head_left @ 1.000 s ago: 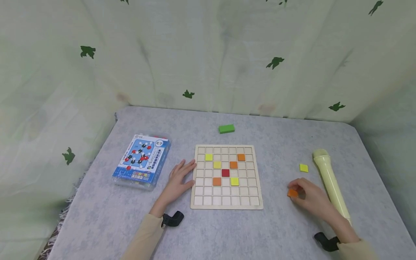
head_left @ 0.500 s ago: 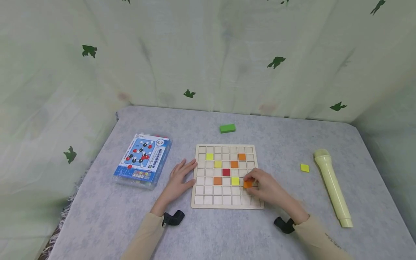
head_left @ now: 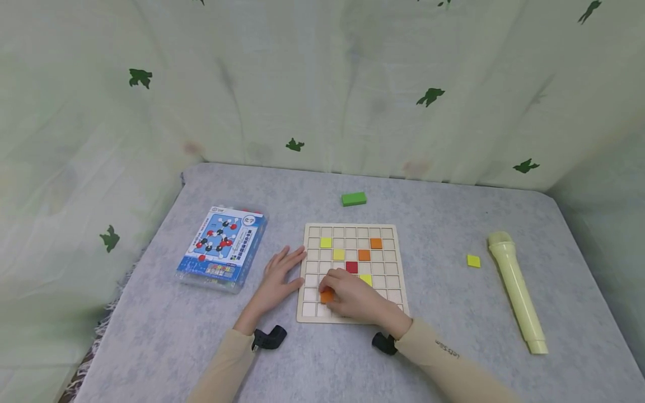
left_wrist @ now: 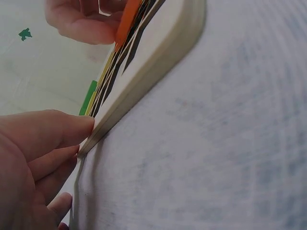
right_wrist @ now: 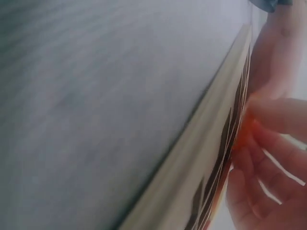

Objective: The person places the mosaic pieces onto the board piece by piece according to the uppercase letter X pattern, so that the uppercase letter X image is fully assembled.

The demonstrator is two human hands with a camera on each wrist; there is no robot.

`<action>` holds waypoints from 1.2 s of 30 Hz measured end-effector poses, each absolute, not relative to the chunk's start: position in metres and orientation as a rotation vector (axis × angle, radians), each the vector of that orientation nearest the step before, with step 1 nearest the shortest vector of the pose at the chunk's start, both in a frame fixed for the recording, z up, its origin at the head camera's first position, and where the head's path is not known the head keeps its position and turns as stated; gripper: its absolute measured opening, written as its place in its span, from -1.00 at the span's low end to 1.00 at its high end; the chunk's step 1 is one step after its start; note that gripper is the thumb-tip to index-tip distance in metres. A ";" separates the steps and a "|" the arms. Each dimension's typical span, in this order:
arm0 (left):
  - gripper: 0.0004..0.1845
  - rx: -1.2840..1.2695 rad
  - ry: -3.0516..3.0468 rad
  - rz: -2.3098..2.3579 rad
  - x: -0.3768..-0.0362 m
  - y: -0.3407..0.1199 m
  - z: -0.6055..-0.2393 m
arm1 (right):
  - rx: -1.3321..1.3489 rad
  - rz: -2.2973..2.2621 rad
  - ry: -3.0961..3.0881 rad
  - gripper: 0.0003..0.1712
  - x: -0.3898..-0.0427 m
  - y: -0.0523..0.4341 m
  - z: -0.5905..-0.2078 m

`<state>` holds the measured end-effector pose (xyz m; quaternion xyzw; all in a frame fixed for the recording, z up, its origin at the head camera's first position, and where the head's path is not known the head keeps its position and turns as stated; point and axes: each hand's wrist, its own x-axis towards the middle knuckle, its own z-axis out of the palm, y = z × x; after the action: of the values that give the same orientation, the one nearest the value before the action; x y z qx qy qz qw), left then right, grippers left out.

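Observation:
A square wooden grid board (head_left: 353, 227) lies on the table with yellow, orange and red square tiles in some of its cells. Over the board's lower left part, my right hand (head_left: 355, 294) pinches an orange tile (head_left: 327, 295) between thumb and fingers. That hand hides several cells and a tile beneath it. My left hand (head_left: 279, 280) rests with straight fingers against the board's left edge. In the left wrist view the thumb (left_wrist: 57, 132) touches the board's rim, and the held orange tile (left_wrist: 127, 21) appears above the grid.
A loose yellow tile (head_left: 473, 261) lies right of the board, beside a pale yellow microphone-shaped object (head_left: 517, 294). A green block (head_left: 354, 199) sits behind the board. To the left is a boxed molecular model set (head_left: 221, 249). Fabric walls surround the table.
My right hand has carried the orange tile leftward from the table at the right, across the board's right side, to its lower left. The left hand stays at the board's edge.

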<state>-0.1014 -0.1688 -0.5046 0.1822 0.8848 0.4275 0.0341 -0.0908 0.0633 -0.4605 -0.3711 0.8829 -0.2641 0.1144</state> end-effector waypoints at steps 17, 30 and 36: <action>-0.36 0.562 2.722 1.319 -0.101 -0.168 -0.502 | -0.960 -0.849 2.640 -0.77 -0.095 0.068 -0.456; -0.36 0.564 2.729 1.331 -0.099 -0.168 -0.500 | -0.458 -1.106 2.930 -0.72 -0.110 0.220 -0.472; -0.37 0.565 2.722 1.349 -0.100 -0.167 -0.499 | -0.239 -1.063 3.015 -0.68 -0.114 0.274 -0.472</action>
<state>-0.0997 -0.1667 -0.4993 0.1829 0.8807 0.4363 0.0257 -0.1135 0.2740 -0.4725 -0.0745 0.9400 -0.3315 -0.0319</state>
